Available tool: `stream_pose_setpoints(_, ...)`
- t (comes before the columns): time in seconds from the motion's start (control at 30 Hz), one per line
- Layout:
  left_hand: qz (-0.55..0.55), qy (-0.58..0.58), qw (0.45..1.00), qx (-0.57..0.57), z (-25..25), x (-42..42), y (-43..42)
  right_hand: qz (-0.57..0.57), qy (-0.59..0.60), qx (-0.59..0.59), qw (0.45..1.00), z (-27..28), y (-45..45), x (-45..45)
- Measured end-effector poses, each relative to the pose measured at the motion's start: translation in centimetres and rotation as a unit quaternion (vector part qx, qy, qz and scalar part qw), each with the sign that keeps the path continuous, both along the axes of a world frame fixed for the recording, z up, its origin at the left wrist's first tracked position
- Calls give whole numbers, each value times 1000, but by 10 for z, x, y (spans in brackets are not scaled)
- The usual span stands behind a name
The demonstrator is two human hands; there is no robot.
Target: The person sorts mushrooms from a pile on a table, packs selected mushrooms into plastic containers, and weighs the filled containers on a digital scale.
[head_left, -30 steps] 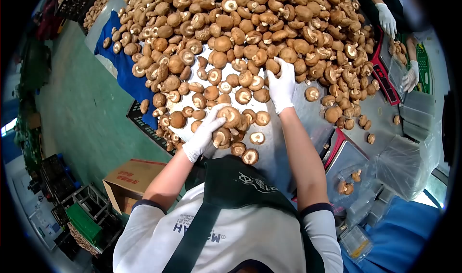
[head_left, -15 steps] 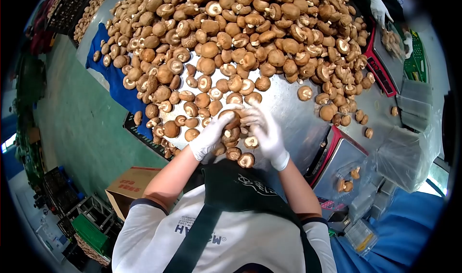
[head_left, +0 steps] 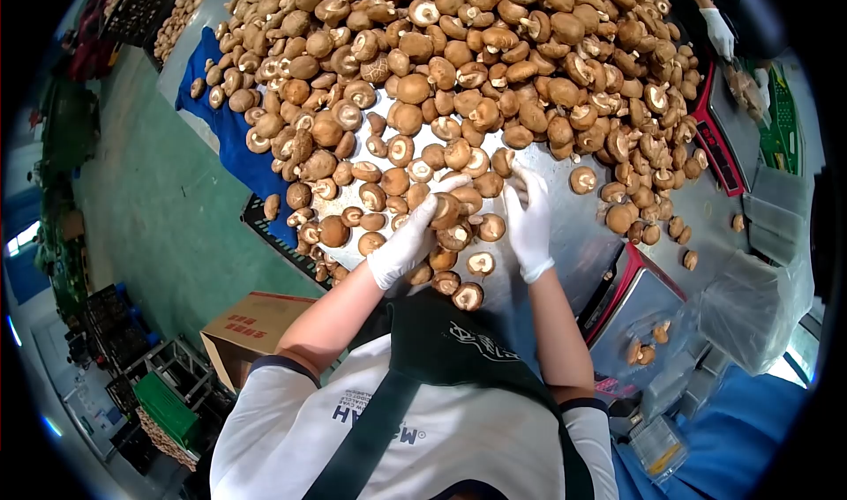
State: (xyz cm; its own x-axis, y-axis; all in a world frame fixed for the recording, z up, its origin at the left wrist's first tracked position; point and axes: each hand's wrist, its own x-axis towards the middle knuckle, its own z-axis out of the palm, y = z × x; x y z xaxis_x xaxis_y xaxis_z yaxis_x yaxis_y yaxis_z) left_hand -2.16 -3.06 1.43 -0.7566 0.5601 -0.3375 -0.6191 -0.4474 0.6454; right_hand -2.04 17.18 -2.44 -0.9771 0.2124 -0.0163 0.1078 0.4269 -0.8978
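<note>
My left hand [head_left: 408,246], in a white glove, is closed around a brown shiitake mushroom [head_left: 445,210] close in front of my apron. More mushrooms sit right beside its fingers, one showing its pale stem [head_left: 454,237]. My right hand [head_left: 529,225], also gloved, is to the right with its thumb and fingers apart. Its fingertips are at a mushroom [head_left: 503,162] at the edge of the loose ones; whether they touch it I cannot tell. Several mushrooms lie stem-up between my hands and the apron, such as one near the table edge [head_left: 468,296].
A large heap of shiitake [head_left: 459,55] covers the far part of the metal table [head_left: 565,227]. At right are a red-edged scale [head_left: 642,297] holding a few mushrooms, another scale [head_left: 719,143], and clear plastic trays [head_left: 776,213]. A co-worker's gloved hand [head_left: 718,33] works there. A cardboard box [head_left: 256,328] stands left.
My right hand has moved away from my left, out to the right and toward the loose mushrooms. My left hand stays around a mushroom. The whole view has shifted slightly.
</note>
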Motion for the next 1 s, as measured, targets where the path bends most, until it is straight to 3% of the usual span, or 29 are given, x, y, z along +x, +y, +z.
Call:
stream_pose_setpoints(0.03, -6, 31, 1000, -1, 2, 1, 1, 0, -84, -65, 994, 22, -5, 8)
stream_pose_setpoints(0.1, 0, 33, 999, 4, 3, 3, 3, 22, -67, -135, 988, 38, -17, 27)
stream_pose_setpoints(0.17, 9, 28, 1000, 10, -1, 6, 5, 79, -15, -112, 990, 62, -34, 39)
stream_pose_setpoints(0.2, 12, -43, 999, 2, 1, 8, 2, 97, 44, -39, 994, 56, -34, 41)
stream_pose_setpoints(0.23, 37, -79, 996, 21, -13, 9, -1, 124, 40, -44, 990, 55, -29, 39)
stream_pose_setpoints(0.3, -18, -109, 983, 149, -29, 10, -22, 181, 33, -57, 981, 51, -14, 30)
stream_pose_setpoints(0.33, 78, -185, 976, 78, -8, 13, -19, 91, -67, -121, 986, 42, -12, 26)
stream_pose_setpoints(0.4, 80, -122, 989, 13, -1, 15, -22, -96, -126, -119, 980, 13, -4, -7)
stream_pose_setpoints(0.43, 80, -89, 993, -20, 1, 14, -24, -156, -50, -119, 979, 1, -6, -29)
stream_pose_setpoints(0.47, 54, -80, 995, -13, 0, 12, -26, -189, -104, -58, 975, -8, -4, -51)
stream_pose_setpoints(0.57, 12, -34, 997, -68, 13, 8, -18, -224, -130, -116, 959, -9, -7, -81)
stream_pose_setpoints(0.63, 13, -18, 997, -69, 14, 7, -14, -180, -96, -323, 924, -30, 8, -77)
stream_pose_setpoints(0.67, 9, -37, 997, -66, 14, 5, -13, -183, -126, -332, 917, -21, 13, -72)
stream_pose_setpoints(0.77, 4, -27, 997, -76, 8, 3, -6, -82, -22, -387, 918, -9, 25, -35)
stream_pose_setpoints(0.87, -36, -34, 995, -92, 11, 1, 0, -35, -18, -360, 932, 17, 21, -11)
stream_pose_setpoints(0.9, -43, -31, 994, -99, 11, 1, 2, -65, -50, -405, 911, 31, 15, 0)
stream_pose_setpoints(0.97, -49, -6, 990, -132, 12, 2, 7, -2, -11, -362, 932, 42, 6, 17)
stream_pose_setpoints(1.0, -52, 9, 987, -149, 11, 3, 10, 47, -43, -239, 969, 47, 2, 27)
